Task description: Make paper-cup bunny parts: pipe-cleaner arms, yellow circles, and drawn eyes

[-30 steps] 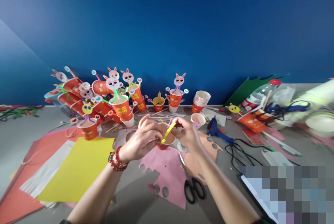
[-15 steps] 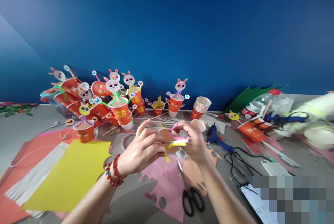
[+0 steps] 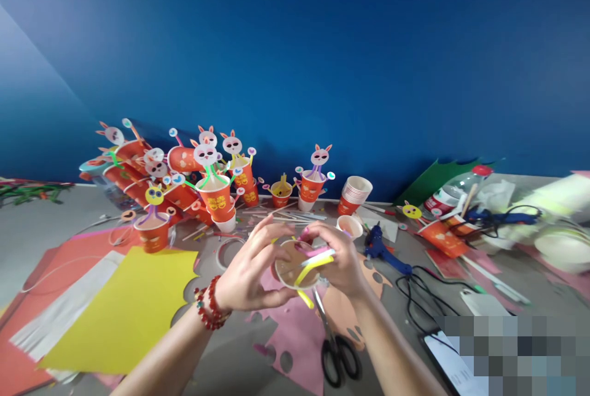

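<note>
My left hand (image 3: 251, 270) grips a small paper cup (image 3: 289, 265) tipped so its open mouth faces me. My right hand (image 3: 338, 257) pinches a yellow pipe cleaner (image 3: 310, 268) and a pink one (image 3: 318, 253) that cross the cup's mouth; a yellow end pokes out below the cup. A red bead bracelet (image 3: 209, 304) is on my left wrist. Both hands hover above a pink paper sheet (image 3: 299, 334) with round holes cut in it.
Black scissors (image 3: 336, 353) lie just below my hands. A blue glue gun (image 3: 380, 245) with black cable sits to the right. Several finished cup rabbits (image 3: 212, 190) and stacked cups (image 3: 353, 190) line the blue wall. Yellow paper (image 3: 124, 310) lies left; a phone (image 3: 454, 362) lower right.
The cup has been tipped from upright until its mouth faces me. The pipe cleaners have swung from pointing up to lying across the opening. Both hands dropped slightly.
</note>
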`<state>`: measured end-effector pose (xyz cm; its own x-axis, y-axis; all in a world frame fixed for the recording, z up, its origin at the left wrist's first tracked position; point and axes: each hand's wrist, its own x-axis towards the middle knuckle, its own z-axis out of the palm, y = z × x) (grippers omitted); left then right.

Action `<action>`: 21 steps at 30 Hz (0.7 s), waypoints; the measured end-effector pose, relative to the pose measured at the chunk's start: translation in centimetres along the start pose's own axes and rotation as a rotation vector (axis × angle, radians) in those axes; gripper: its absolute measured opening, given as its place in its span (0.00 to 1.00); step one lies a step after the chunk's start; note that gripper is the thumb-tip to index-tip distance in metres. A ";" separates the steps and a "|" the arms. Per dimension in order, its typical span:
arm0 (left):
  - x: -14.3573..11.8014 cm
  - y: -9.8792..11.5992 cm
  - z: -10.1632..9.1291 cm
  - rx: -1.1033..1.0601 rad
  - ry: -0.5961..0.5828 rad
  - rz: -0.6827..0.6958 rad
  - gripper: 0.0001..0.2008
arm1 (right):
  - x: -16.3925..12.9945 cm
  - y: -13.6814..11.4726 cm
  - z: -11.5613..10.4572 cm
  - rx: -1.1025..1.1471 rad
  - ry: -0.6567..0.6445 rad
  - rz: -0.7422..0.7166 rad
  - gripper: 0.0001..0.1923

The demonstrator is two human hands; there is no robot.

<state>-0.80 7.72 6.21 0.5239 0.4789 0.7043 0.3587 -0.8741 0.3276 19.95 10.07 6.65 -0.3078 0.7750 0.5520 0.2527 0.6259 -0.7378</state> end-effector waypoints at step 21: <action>-1.5 -1.2 0.4 -0.246 0.120 -0.350 0.25 | 0.0 -0.1 -2.2 -0.136 -0.046 0.158 0.05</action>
<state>-1.70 8.09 4.49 0.3052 0.7491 0.5879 0.2966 -0.6615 0.6889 21.94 10.21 7.59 -0.2949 0.8616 0.4132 0.4218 0.5054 -0.7528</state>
